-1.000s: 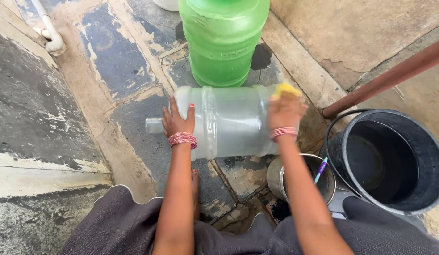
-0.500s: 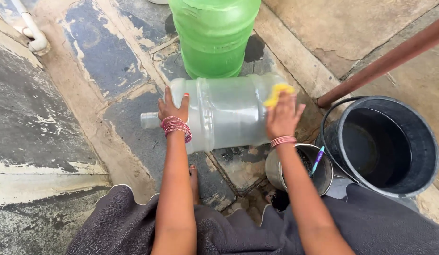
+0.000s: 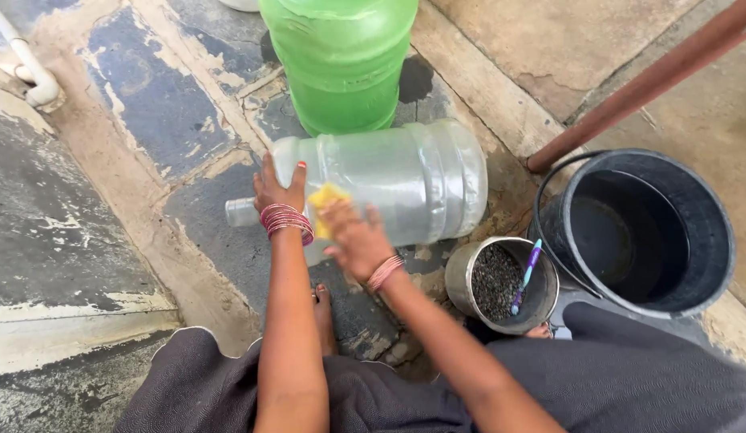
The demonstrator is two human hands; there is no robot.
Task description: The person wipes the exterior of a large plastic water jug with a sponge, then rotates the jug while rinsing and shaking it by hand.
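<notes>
A clear plastic water jug (image 3: 405, 180) lies on its side on the worn stone floor, its neck pointing left. My left hand (image 3: 278, 188) presses on the jug's shoulder near the neck and steadies it. My right hand (image 3: 353, 236) holds a yellow sponge (image 3: 326, 200) against the jug's side, close beside my left hand. Both wrists wear pink bangles.
A green water jug (image 3: 341, 60) stands upright just behind the clear one. A small metal bowl (image 3: 501, 282) of dark grit with a purple toothbrush (image 3: 525, 277) sits at the right, next to a black bucket (image 3: 641, 232). A rusty pipe (image 3: 645, 84) slants above the bucket. A white pipe (image 3: 32, 72) is at far left.
My right hand has slid the sponge from the jug's base end at the right across to the shoulder end, near my left hand. The left hand stays on the jug.
</notes>
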